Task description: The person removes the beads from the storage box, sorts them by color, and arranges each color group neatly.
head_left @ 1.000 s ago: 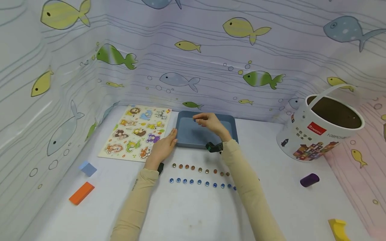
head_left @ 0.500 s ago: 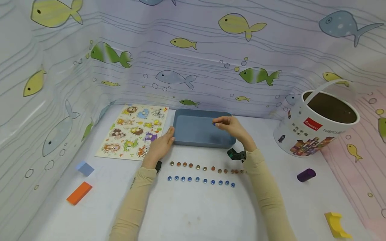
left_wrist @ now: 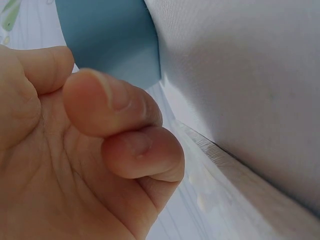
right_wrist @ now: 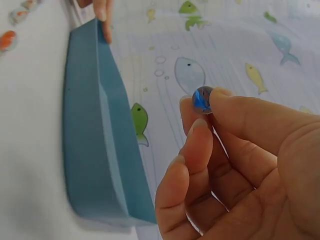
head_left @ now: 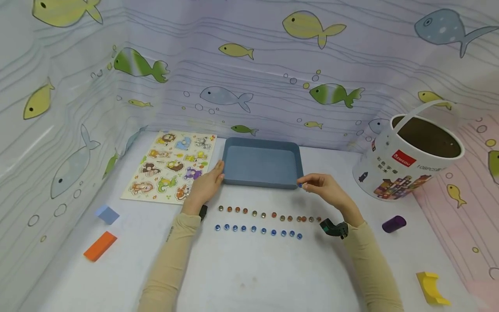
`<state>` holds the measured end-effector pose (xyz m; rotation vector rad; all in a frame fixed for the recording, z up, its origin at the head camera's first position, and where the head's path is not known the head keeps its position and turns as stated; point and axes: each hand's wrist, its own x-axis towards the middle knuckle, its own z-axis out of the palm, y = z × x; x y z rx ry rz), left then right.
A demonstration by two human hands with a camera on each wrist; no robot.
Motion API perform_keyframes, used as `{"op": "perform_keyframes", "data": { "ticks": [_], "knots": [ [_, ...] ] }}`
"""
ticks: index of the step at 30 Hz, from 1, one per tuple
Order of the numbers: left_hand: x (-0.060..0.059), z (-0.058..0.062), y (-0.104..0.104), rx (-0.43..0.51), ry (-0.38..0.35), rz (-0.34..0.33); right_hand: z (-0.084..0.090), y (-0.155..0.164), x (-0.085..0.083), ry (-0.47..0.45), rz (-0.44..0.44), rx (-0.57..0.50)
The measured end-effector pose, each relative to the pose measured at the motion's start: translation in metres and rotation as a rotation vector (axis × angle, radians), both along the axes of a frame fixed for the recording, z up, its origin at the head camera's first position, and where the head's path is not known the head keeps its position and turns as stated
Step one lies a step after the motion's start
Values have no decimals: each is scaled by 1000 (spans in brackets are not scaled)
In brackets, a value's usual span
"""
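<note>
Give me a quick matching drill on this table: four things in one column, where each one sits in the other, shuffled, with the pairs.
Things:
1. blue marble
2. animal puzzle board
3. purple cylinder
4. orange block

Places:
A. near left part of the table
B. pinched in the right hand
C. left of the blue tray, beside the left hand
D. in front of the white bucket

Pairs: 1-B, 2-C, 3-D, 4-A
</note>
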<state>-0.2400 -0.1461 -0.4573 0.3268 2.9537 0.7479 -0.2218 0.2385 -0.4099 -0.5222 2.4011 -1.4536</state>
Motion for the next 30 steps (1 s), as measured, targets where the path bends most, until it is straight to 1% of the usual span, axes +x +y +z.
{"op": "perform_keyframes", "data": {
  "ticks": [5,8,13,16,19,23,26,28,30],
  "knots": [
    [-2,2,0,-5,1,-7,-10,19,29,0,-9,-24],
    [-2,2,-1,-11,2,-8,-13,27,41,4,-11,-38],
    [0,2,-2,-12,-1,-6,-15,33,49,4,-11,-43],
    [2,3,-1,-1,-12,-8,-17,35,53,-23,-15,-46],
    [3,3,0,7,-13,-4,-22,34,59,-50,3,-57],
    [2,4,1,7,2,-4,-35,32,70,-77,66,-77],
    [1,3,1,4,9,-6,-47,30,78,-105,110,-72],
    [1,3,1,4,8,-7,-54,29,82,-127,122,-54],
    [0,3,1,0,6,-8,-60,28,85,-144,114,-16]
  ]
}}
